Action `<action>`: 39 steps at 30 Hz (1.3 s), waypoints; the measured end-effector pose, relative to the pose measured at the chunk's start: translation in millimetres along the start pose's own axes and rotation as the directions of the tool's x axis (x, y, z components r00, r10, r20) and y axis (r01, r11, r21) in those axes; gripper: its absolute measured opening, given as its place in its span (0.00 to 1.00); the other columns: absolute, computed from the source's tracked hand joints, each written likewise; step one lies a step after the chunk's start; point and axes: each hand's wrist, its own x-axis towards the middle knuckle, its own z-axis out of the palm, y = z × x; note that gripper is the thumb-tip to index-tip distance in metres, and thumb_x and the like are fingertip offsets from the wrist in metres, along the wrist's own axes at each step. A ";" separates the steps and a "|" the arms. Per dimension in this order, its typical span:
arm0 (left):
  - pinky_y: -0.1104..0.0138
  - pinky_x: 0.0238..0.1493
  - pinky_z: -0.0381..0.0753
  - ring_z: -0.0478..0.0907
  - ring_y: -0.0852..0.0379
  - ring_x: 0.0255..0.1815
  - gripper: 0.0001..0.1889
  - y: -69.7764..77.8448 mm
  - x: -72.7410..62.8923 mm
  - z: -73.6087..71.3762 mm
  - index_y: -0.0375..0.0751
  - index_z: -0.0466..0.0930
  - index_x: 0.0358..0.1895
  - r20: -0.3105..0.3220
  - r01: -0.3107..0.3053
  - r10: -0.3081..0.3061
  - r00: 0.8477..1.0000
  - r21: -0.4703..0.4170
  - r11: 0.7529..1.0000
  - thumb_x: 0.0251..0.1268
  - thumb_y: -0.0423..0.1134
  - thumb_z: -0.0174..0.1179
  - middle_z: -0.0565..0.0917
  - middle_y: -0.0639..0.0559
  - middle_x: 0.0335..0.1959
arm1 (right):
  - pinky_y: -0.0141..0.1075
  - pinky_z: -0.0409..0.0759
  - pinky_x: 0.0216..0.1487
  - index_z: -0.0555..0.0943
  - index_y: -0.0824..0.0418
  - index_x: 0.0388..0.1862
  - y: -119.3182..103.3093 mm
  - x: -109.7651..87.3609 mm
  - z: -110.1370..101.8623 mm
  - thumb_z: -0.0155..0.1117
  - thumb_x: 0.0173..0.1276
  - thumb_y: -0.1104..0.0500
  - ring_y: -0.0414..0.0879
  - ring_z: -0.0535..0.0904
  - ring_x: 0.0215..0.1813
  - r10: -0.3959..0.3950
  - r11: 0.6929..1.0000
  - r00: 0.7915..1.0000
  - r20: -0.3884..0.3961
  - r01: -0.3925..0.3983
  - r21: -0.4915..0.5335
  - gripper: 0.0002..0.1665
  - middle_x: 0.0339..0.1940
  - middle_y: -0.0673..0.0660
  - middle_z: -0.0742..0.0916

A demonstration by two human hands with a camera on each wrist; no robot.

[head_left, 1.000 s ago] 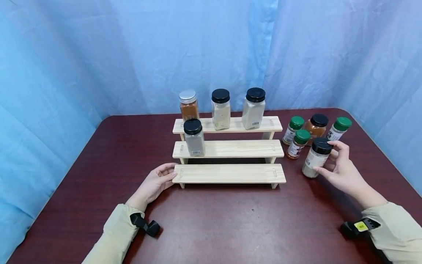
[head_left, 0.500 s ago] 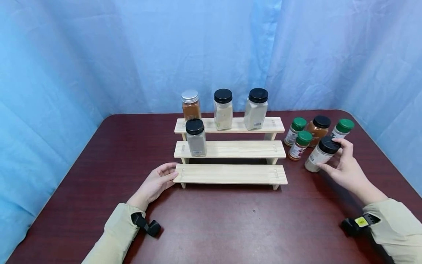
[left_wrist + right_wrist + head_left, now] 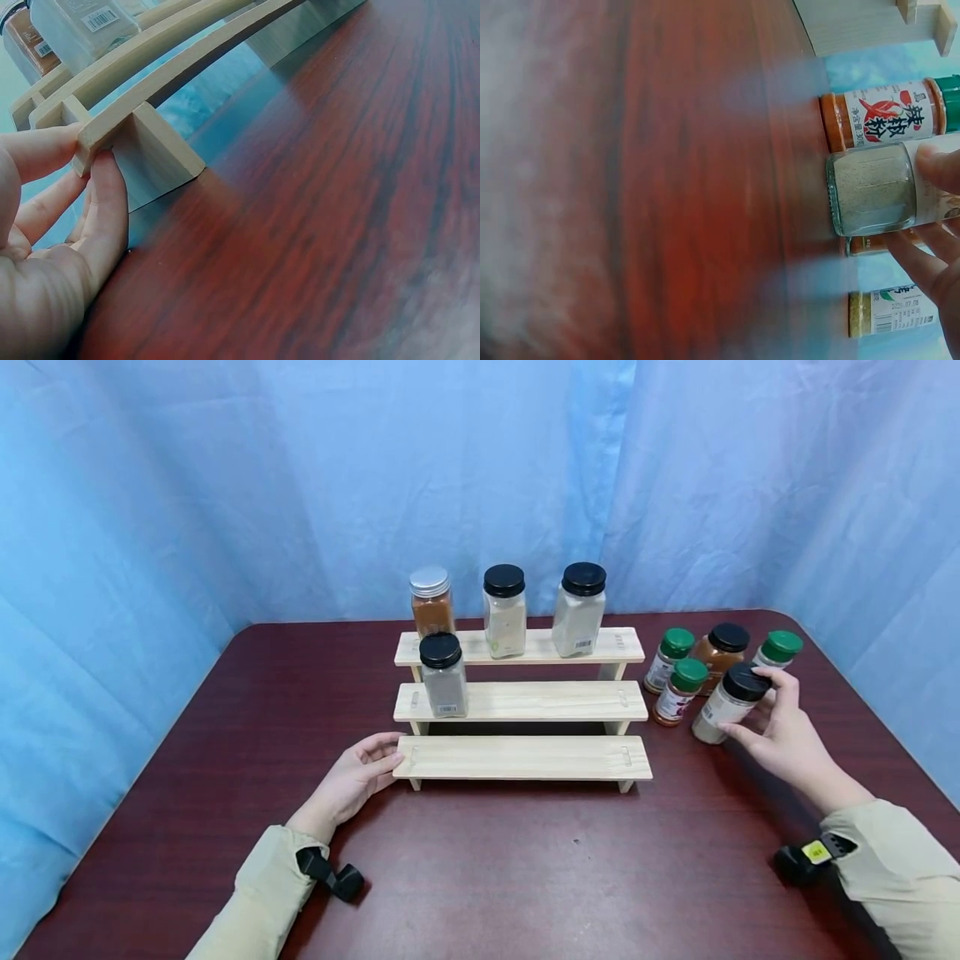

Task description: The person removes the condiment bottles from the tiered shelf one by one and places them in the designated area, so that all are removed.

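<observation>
My right hand (image 3: 776,727) grips a glass spice jar (image 3: 726,706) with a black lid and a white label, thumb on the near side and fingers round the back. The jar leans to the right; pale grey powder shows in its base in the right wrist view. Beside it is a chili powder jar (image 3: 885,112) with a green cap. My left hand (image 3: 360,777) pinches the left end of the lowest step of a three-tier wooden rack (image 3: 522,757). In the left wrist view, the thumb (image 3: 52,150) is on the board's end with fingertips underneath.
Three jars stand on the top tier: one silver-lidded (image 3: 431,602) and two black-lidded. A black-lidded jar (image 3: 444,677) stands at the middle tier's left. Green-capped jars (image 3: 670,660) and a black-lidded brown jar (image 3: 722,652) crowd right of the rack. Blue curtains (image 3: 450,485) hang behind.
The jar in my right hand has tipped from nearly upright to leaning right and shifted slightly away from me. My left hand keeps its hold on the rack.
</observation>
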 end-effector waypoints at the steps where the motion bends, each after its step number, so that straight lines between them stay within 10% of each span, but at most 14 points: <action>1: 0.73 0.42 0.79 0.78 0.65 0.37 0.14 0.1 -0.1 0.2 0.40 0.69 0.53 0.000 -0.001 0.001 1.000 0.000 1.000 0.67 0.24 0.51 0.77 0.56 0.37 | 0.06 0.62 0.41 0.41 0.67 0.68 0.3 0.5 -0.7 0.64 0.54 0.79 0.08 0.58 0.43 0.005 1.000 1.000 0.004 -0.005 -0.007 0.52 0.52 0.82 0.71; 19: 0.73 0.41 0.80 0.78 0.65 0.38 0.14 -3.2 2.5 -2.6 0.44 0.70 0.52 -0.011 0.001 -0.001 1.000 0.027 1.000 0.67 0.26 0.52 0.77 0.57 0.37 | 0.06 0.62 0.39 0.45 0.65 0.68 9.4 16.0 -8.0 0.67 0.54 0.76 0.08 0.58 0.42 -0.041 0.994 0.999 0.002 0.041 -0.097 0.52 0.51 0.80 0.73; 23: 0.73 0.41 0.80 0.78 0.65 0.37 0.14 -2.6 1.7 -2.0 0.45 0.70 0.51 -0.008 -0.005 0.005 1.000 0.024 1.000 0.67 0.26 0.52 0.77 0.57 0.37 | 0.06 0.62 0.40 0.46 0.64 0.69 11.3 17.8 -9.3 0.69 0.54 0.74 0.37 0.79 0.41 -0.031 0.992 1.000 0.001 0.031 -0.120 0.53 0.52 0.79 0.74; 26: 0.74 0.41 0.80 0.78 0.66 0.37 0.14 -2.7 0.8 -1.8 0.45 0.70 0.51 -0.009 -0.007 0.007 1.000 0.026 1.000 0.67 0.26 0.52 0.77 0.57 0.37 | 0.06 0.63 0.38 0.46 0.63 0.70 11.3 18.2 -9.9 0.69 0.54 0.73 0.63 0.77 0.43 -0.009 0.990 1.000 0.003 0.010 -0.137 0.53 0.53 0.78 0.74; 33: 0.74 0.41 0.80 0.78 0.66 0.37 0.14 -2.3 0.4 -0.7 0.43 0.69 0.52 -0.009 -0.010 0.011 1.000 0.029 1.000 0.67 0.25 0.51 0.77 0.57 0.37 | 0.11 0.69 0.36 0.45 0.63 0.70 11.6 17.5 -12.7 0.69 0.54 0.74 0.71 0.76 0.44 0.006 0.990 1.000 0.012 -0.004 -0.140 0.53 0.52 0.79 0.74; 39: 0.74 0.40 0.80 0.78 0.66 0.37 0.14 -3.5 1.6 -0.9 0.44 0.69 0.52 -0.010 -0.005 0.006 1.000 0.027 1.000 0.68 0.26 0.51 0.77 0.57 0.37 | 0.10 0.69 0.36 0.48 0.62 0.70 9.8 17.5 -17.0 0.68 0.58 0.70 0.32 0.78 0.40 0.028 0.992 1.000 0.014 -0.026 -0.125 0.49 0.50 0.77 0.75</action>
